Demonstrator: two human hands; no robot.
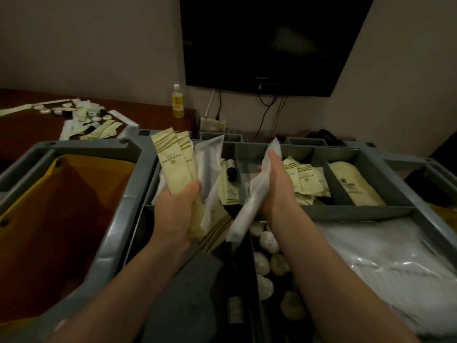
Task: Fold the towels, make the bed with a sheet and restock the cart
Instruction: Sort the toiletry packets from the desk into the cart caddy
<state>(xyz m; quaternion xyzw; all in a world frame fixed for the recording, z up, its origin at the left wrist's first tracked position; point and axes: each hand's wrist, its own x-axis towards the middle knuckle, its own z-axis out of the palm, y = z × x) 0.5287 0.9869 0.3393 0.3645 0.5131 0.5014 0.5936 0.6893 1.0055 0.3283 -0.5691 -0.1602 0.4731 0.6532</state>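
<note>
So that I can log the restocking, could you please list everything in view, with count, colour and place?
cart: one, grey, foreground
bag: one, orange, cart's left bin
held sachets: at least two cream, one white, left hand
packet: one, white, right hand
loose sachets: several, cream, rear compartment
small bottle: one, dark, rear compartment left of them
soaps: several, white, front compartment
slipper: one seen, cream, rear right compartment
wrapped pack: one, white, cart's right
desk: one, brown, behind cart, left
toiletries: many, white and cream, on desk
drink bottle: one, yellow, desk's right end
TV: one, black, wall
left hand: grips held sachets
right hand: grips packet
</note>
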